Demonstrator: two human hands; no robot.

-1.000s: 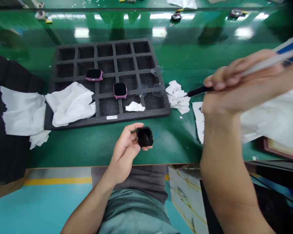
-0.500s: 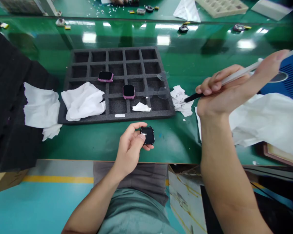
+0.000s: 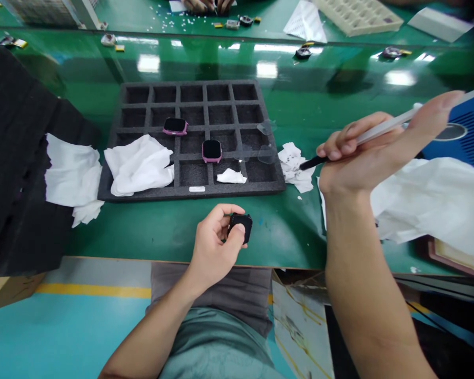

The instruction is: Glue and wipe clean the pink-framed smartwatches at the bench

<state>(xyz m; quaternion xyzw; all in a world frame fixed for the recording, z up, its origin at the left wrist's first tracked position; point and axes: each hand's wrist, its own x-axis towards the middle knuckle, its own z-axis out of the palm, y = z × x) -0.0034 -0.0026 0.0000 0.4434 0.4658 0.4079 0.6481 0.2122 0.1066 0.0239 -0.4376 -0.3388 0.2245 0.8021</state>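
Note:
My left hand (image 3: 217,239) holds a black smartwatch body (image 3: 245,223) above the front of the bench, the thumb lying across its face. No strap shows on it. Off to the right, my right hand (image 3: 363,150) is closed around a long white pen-like tool (image 3: 385,126) with a black end. The black tip reaches a crumpled white tissue (image 3: 294,163) covered in dark specks; whether it touches cannot be made out. Two pink-framed smartwatch bodies, one farther back (image 3: 175,126) and one nearer (image 3: 211,151), sit on a black foam tray (image 3: 193,192).
White cloths lie on the tray's left (image 3: 140,166) and beside it (image 3: 73,173). A stack of black foam (image 3: 16,173) stands far left. At right are a white sheet (image 3: 434,200) and a blue device (image 3: 466,126). Another person's hands (image 3: 205,5) work across the bench.
My left hand has tilted the watch body and moved its thumb farther over the face. The right hand keeps its hold, the tool tip staying by the tissue. The view has shifted slightly.

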